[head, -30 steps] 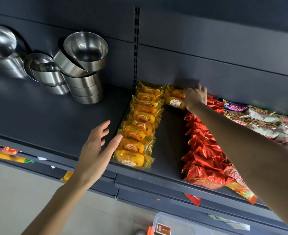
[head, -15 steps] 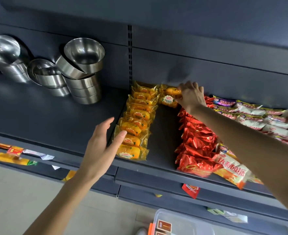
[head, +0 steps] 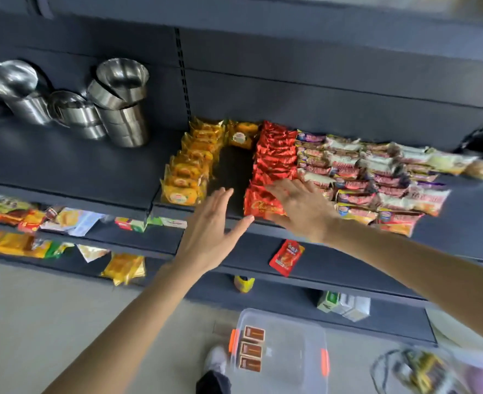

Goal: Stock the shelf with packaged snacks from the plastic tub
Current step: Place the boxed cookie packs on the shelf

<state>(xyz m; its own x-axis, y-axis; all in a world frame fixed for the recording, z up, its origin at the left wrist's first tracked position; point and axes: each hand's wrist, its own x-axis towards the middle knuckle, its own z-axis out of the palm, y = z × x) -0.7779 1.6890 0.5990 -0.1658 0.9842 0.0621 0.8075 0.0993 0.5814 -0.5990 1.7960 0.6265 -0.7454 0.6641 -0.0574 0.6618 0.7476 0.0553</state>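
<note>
On the floor, the plastic tub [head: 297, 336] is holding three brown packs [head: 251, 349] along its left side. The left hand [head: 209, 234] and right hand [head: 300, 206] are hovering, fingers straight and empty. Beyond, yellow snack packs [head: 189, 172] are lining the shelf [head: 64, 166] front-to-back.

Snack packs [head: 274, 155] lie in rows on the dark shelf [head: 64, 163]; clear tub [head: 297, 336] below

Both hands, left [head: 210, 231] and right [head: 301, 207], outstretched, fingers straight, empty
</note>
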